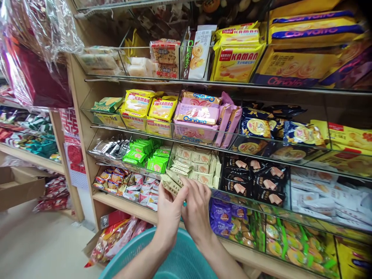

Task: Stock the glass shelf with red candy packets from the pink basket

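Note:
Both my hands meet in front of the shelf, around small cream-coloured snack packets (172, 183). My left hand (169, 211) is closed on the packets from the left and below. From the right, my right hand (197, 207) has its fingers curled over the same packets, its fingertips partly hidden. Just behind them is a clear bin of matching cream packets (200, 158), stacked in rows. Below my forearms stands a teal plastic basket (136, 248), its inside partly covered by my arms.
Green packets (147, 153) lie left of the cream ones, black packets (255, 180) to the right. Yellow Kaman packs (138, 104) and pink Carvatto packs (199, 112) fill the row above. A wooden shelf edge (124, 209) runs behind the basket. At far left sits a cardboard box (20, 186).

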`<state>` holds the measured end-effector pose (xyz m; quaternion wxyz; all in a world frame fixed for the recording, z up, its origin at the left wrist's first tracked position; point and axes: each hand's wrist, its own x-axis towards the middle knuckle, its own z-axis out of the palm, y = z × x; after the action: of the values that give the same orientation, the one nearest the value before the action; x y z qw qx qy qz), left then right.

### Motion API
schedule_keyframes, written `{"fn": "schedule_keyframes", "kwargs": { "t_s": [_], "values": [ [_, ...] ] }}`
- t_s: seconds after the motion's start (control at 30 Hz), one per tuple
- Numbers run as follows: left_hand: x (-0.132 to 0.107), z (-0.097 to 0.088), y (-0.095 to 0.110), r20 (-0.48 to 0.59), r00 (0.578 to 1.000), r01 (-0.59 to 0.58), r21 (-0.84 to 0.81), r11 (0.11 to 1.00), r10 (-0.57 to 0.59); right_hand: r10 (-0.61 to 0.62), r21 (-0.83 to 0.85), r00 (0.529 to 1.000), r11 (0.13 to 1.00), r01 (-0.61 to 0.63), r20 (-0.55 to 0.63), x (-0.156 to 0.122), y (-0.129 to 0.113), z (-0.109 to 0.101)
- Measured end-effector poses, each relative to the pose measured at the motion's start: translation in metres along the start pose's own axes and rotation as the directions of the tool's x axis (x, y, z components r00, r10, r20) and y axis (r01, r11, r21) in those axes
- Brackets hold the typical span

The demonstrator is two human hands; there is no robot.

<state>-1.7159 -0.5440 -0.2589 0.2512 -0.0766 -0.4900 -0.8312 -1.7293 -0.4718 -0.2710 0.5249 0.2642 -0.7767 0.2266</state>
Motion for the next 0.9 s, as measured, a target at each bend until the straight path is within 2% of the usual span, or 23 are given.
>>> {"fn": "schedule_keyframes", "kwargs": {
  "t_s": [0.23, 0.47, 0.53, 0.63, 0.73, 0.77, 0.8, 0.83, 0.9],
  "values": [
    [-0.009, -0.014, -0.011, -0.067, 0.989, 0.134, -0.025, 0.991, -0.135, 0.04, -0.059, 0.997, 0.998, -0.036, 0.063, -0.022, -0.008, -0.001],
    [-0.03, -0.036, -0.025, -0.026, 0.96, 0.279, -0.022, 0.96, -0.28, 0.121, -0.125, 0.982, 0.987, -0.103, 0.146, -0.059, -0.027, -0.006],
    [-0.038, -0.045, -0.028, -0.017, 0.932, 0.361, -0.016, 0.932, -0.362, 0.158, -0.142, 0.967, 0.981, -0.131, 0.2, -0.074, -0.033, -0.009],
    [-0.051, -0.068, -0.032, 0.046, 0.858, 0.511, 0.028, 0.859, -0.511, 0.174, -0.144, 0.938, 0.98, -0.136, 0.298, -0.103, -0.035, -0.02],
    [-0.067, -0.106, -0.036, 0.107, 0.786, 0.567, 0.264, 0.78, -0.608, 0.131, -0.098, 0.926, 0.99, -0.103, 0.353, -0.145, -0.021, -0.039],
    [-0.074, -0.121, -0.039, 0.13, 0.779, 0.535, 0.374, 0.758, -0.613, 0.144, -0.093, 0.923, 0.989, -0.119, 0.358, -0.161, -0.013, -0.046],
    [-0.081, -0.136, -0.042, 0.187, 0.777, 0.454, 0.497, 0.74, -0.602, 0.196, -0.113, 0.915, 0.98, -0.166, 0.352, -0.176, -0.005, -0.053],
    [-0.09, -0.15, -0.045, 0.268, 0.757, 0.346, 0.609, 0.713, -0.596, 0.269, -0.151, 0.903, 0.961, -0.23, 0.334, -0.192, 0.004, -0.059],
    [-0.108, -0.172, -0.05, 0.477, 0.691, 0.041, 0.724, 0.689, -0.543, 0.475, -0.241, 0.839, 0.875, -0.42, 0.264, -0.218, 0.019, -0.069]
  ]
}}
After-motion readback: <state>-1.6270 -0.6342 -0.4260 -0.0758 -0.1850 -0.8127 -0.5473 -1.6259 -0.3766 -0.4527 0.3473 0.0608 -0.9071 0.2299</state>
